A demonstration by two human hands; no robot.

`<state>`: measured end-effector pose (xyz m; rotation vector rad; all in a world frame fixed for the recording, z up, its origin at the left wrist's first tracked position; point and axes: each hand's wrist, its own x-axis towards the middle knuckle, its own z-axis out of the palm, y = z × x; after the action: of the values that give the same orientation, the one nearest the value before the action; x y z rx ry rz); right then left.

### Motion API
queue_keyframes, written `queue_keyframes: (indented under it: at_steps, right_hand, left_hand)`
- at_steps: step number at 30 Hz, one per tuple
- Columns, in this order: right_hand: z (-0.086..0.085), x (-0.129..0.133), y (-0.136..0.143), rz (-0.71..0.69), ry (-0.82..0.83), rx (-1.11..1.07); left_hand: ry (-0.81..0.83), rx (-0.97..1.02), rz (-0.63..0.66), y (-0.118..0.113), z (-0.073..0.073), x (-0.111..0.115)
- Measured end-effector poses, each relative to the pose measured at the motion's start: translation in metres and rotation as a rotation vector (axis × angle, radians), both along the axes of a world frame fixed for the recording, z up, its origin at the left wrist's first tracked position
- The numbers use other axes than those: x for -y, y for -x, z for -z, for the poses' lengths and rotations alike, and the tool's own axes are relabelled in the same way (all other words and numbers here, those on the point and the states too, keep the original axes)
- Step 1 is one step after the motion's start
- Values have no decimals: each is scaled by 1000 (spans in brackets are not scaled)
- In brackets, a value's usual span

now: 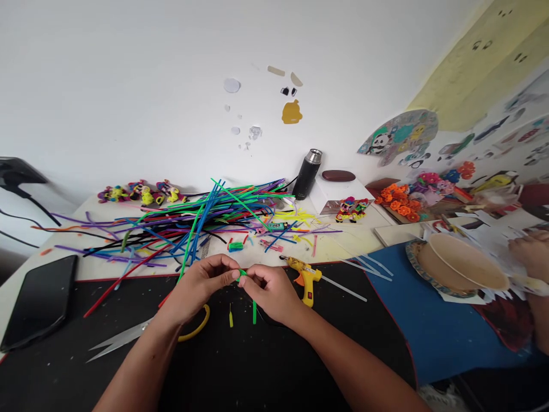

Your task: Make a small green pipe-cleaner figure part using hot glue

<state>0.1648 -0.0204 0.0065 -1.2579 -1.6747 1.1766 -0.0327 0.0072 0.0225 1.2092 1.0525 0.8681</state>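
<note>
Over the black mat (pixel 343 355), my left hand (pixel 210 283) and my right hand (pixel 270 289) meet, fingertips closed on a small green pipe cleaner (pixel 242 273). A green length (pixel 254 312) hangs below my right hand; whether it joins the pinched piece I cannot tell. Scissors (pixel 124 339) with yellow handles lie open, partly under my left forearm. A thin yellow pointed tool (pixel 230 316) rests on the mat between my wrists. Just right of my right hand is a yellow glue gun (pixel 305 277) with a clear glue stick in its back.
Behind my hands lies a heap of coloured pipe cleaners (pixel 206 214). A phone (pixel 40 300) is at the left, a black flask (pixel 307 174) against the wall. At the right, another person's hand (pixel 532 252) is near a bowl (pixel 467 263). Small figures (pixel 351 210) stand by a white box.
</note>
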Motion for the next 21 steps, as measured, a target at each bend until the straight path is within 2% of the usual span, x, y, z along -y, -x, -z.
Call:
queue_keyframes:
  at_steps: [5, 9, 14, 21]
  right_hand:
    - [3, 1, -5, -28, -29, 78]
    - [3, 3, -9, -37, -29, 65]
    - [3, 3, -11, -35, -29, 38]
    - [4, 2, -10, 2, -29, -32]
  left_hand:
    - [-68, -90, 59, 5, 2, -1]
    - [-114, -104, 81, 1, -1, 2]
    - [-168, -122, 29, -6, -2, 5]
    - [-43, -29, -89, -14, 2, 5]
